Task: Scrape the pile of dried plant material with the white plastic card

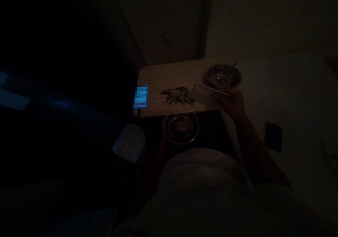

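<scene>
The light is very dim. My right hand [233, 103] is closed on a flat, pale slotted piece [203, 91], whose exact kind I cannot make out. Its far end reaches the edge of a spread of small dark bits [178, 95] on the wooden tabletop [155, 75]. Below the table's near edge, a round metal bowl [183, 128] sits in front of my body, with something paler in its middle. My left hand [168, 138] grips this bowl at its lower left rim; most of its fingers are lost in shadow.
A second metal bowl [224, 77] with a handle sticking out stands at the table's back right. A bright, pixelated patch [141, 97] lies at the left edge. A pale box-like object [130, 143] is lower left. A dark rectangular object [274, 136] lies on the pale surface at right.
</scene>
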The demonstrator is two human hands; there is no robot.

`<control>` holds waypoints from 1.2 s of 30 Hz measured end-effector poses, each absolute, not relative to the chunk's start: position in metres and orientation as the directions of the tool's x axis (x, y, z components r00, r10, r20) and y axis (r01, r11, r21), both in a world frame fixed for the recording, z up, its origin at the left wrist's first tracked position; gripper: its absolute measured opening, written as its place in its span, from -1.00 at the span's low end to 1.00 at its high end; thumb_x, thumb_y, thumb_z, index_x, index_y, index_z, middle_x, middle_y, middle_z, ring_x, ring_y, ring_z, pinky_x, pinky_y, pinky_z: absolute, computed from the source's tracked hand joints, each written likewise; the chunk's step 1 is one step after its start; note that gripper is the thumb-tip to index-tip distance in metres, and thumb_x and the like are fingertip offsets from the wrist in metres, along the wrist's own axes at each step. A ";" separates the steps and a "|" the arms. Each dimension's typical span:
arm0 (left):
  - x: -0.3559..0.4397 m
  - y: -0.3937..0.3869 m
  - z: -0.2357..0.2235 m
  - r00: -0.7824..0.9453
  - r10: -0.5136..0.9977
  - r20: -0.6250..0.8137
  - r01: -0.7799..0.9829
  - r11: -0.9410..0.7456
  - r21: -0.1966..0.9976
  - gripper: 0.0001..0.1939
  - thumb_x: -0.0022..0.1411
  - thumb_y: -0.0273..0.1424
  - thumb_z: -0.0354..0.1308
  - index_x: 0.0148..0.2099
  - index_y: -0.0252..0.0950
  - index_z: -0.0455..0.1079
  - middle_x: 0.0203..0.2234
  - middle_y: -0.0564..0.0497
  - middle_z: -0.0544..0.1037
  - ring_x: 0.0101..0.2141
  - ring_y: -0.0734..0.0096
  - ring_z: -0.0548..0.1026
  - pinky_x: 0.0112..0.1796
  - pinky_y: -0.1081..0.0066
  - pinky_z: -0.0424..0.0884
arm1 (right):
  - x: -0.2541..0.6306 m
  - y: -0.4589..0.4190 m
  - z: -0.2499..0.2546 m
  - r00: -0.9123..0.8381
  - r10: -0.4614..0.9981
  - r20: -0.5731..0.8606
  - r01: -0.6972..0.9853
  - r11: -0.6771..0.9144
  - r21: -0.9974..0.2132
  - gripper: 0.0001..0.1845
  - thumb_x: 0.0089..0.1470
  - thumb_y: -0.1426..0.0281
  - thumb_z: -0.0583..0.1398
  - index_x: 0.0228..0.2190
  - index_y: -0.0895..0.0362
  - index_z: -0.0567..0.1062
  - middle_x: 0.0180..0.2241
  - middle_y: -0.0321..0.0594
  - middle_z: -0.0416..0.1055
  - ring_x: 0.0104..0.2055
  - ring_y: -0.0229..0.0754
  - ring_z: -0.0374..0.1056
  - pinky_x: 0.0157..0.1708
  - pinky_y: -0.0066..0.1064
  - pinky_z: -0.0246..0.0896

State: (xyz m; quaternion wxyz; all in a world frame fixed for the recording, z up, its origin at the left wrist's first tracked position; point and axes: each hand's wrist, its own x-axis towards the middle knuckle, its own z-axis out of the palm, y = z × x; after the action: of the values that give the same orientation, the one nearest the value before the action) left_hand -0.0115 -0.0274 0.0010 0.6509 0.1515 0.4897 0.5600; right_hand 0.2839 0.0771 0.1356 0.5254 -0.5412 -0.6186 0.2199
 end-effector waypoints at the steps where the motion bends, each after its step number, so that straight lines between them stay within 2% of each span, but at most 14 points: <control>1: -0.011 -0.028 0.002 -0.102 0.882 -0.461 -0.576 0.325 0.750 -0.47 -0.32 -0.52 0.37 -0.15 -0.28 0.51 -0.23 -0.05 0.64 0.06 -0.09 0.43 0.04 0.10 0.34 | 0.286 0.080 0.135 0.130 0.902 0.413 0.433 0.323 -0.842 -0.76 -0.15 0.26 0.36 -0.38 0.10 0.59 -0.40 -0.27 0.56 -0.35 -0.15 0.46 -0.30 -0.30 0.38; 5: -0.007 -0.029 0.010 -0.084 0.889 -0.451 -0.565 0.330 0.756 -0.45 -0.30 -0.51 0.35 -0.12 -0.29 0.50 -0.21 -0.06 0.63 0.06 -0.10 0.42 0.07 0.08 0.30 | 0.287 0.091 0.131 0.110 0.899 0.423 0.403 0.349 -0.846 -0.74 -0.15 0.25 0.37 -0.35 0.09 0.60 -0.36 -0.27 0.56 -0.32 -0.14 0.46 -0.26 -0.29 0.38; 10: 0.006 -0.030 0.019 -0.105 0.889 -0.445 -0.600 0.300 0.741 -0.42 -0.31 -0.54 0.32 -0.10 -0.28 0.50 -0.18 -0.05 0.62 0.07 -0.08 0.41 0.08 0.08 0.27 | 0.281 0.099 0.130 0.086 0.918 0.388 0.348 0.338 -0.875 -0.75 -0.16 0.26 0.37 -0.37 0.09 0.59 -0.38 -0.26 0.55 -0.35 -0.16 0.44 -0.32 -0.33 0.36; 15: 0.023 -0.028 0.026 -0.095 0.898 -0.429 -0.606 0.290 0.741 -0.43 -0.30 -0.55 0.27 -0.10 -0.30 0.50 -0.19 -0.06 0.62 0.03 -0.09 0.43 0.06 0.05 0.28 | 0.279 0.101 0.134 -0.004 0.937 0.348 0.313 0.332 -0.890 -0.79 -0.11 0.26 0.34 -0.38 0.09 0.59 -0.38 -0.27 0.55 -0.34 -0.17 0.44 -0.31 -0.33 0.35; 23: 0.039 -0.023 0.027 -0.073 0.935 -0.347 -0.602 0.236 0.763 -0.30 -0.30 -0.60 0.25 0.02 -0.26 0.44 -0.09 -0.08 0.58 0.04 -0.09 0.41 0.03 0.03 0.30 | 0.297 0.090 0.140 0.069 0.930 0.361 0.326 0.321 -0.889 -0.74 -0.14 0.23 0.35 -0.38 0.11 0.59 -0.41 -0.26 0.54 -0.35 -0.15 0.44 -0.32 -0.32 0.36; 28: 0.041 -0.023 0.026 -0.018 0.908 -0.419 -0.643 0.311 0.700 -0.43 -0.29 -0.60 0.24 -0.09 -0.31 0.51 -0.24 -0.12 0.63 -0.08 -0.09 0.50 -0.03 0.03 0.36 | 0.309 0.091 0.142 0.142 0.921 0.363 0.322 0.304 -0.896 -0.72 -0.19 0.23 0.37 -0.39 0.12 0.60 -0.42 -0.25 0.55 -0.35 -0.10 0.46 -0.31 -0.26 0.38; 32: 0.044 -0.020 0.028 0.007 0.902 -0.432 -0.661 0.329 0.675 -0.40 -0.30 -0.62 0.23 -0.07 -0.31 0.50 -0.21 -0.12 0.63 -0.10 -0.07 0.52 -0.05 0.05 0.39 | 0.307 0.099 0.147 0.109 0.921 0.373 0.341 0.318 -0.885 -0.74 -0.20 0.23 0.37 -0.41 0.10 0.60 -0.43 -0.25 0.55 -0.36 -0.09 0.47 -0.31 -0.24 0.40; 36: 0.046 -0.015 0.027 0.013 0.880 -0.475 -0.660 0.364 0.657 -0.46 -0.27 -0.63 0.22 -0.11 -0.32 0.52 -0.22 -0.12 0.63 -0.14 -0.04 0.54 -0.09 0.09 0.42 | 0.299 0.117 0.148 0.066 0.920 0.387 0.344 0.343 -0.874 -0.74 -0.18 0.23 0.37 -0.39 0.09 0.60 -0.38 -0.25 0.56 -0.32 -0.09 0.48 -0.26 -0.23 0.41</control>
State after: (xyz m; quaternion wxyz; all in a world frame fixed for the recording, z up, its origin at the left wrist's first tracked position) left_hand 0.0463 -0.0146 0.0270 0.7005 0.1255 0.4373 0.5498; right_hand 0.2992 0.1174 0.1478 0.5281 -0.5039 -0.6267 0.2726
